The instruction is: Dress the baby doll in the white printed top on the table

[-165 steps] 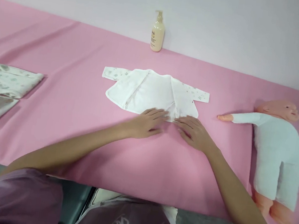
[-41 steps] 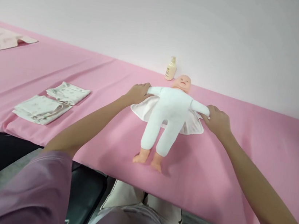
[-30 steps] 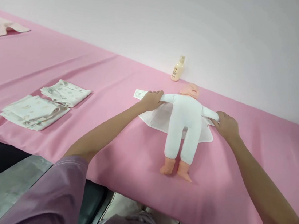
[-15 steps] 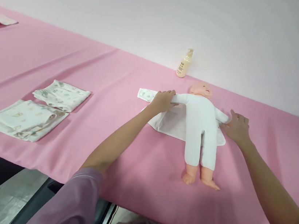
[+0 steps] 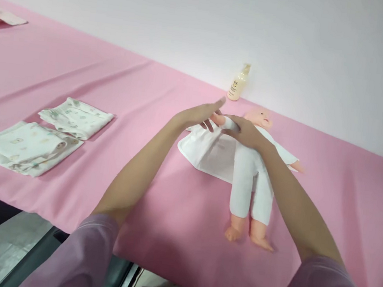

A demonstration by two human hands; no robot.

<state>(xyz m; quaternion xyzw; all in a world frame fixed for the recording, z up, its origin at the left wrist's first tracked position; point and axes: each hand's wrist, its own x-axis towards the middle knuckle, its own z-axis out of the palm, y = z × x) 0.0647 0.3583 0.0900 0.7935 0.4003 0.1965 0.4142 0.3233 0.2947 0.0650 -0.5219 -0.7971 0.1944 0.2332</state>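
Observation:
A baby doll (image 5: 255,166) in a white cloth body lies on its back on an opened white baby shirt (image 5: 216,158). My right hand (image 5: 247,132) is wrapped round the doll's arm on the left side, near its wrist. My left hand (image 5: 200,115) is at that arm's end, thumb raised and fingers apart. The doll's small hand (image 5: 218,118) shows between my left thumb and fingers, beside the shirt's bunched sleeve side. The doll's other arm (image 5: 284,153) lies stretched out to the right. My right forearm covers part of the doll's torso.
A cream pump bottle (image 5: 237,83) stands by the wall behind the doll. Two folded patterned cloths (image 5: 76,119) (image 5: 30,148) lie on the left of the pink table cover (image 5: 127,121). A pale pink cloth (image 5: 6,19) lies at the far left.
My right hand has moved left from the doll's right-side arm to its left-side arm. My left hand has shifted to that arm's end and its fingers have spread.

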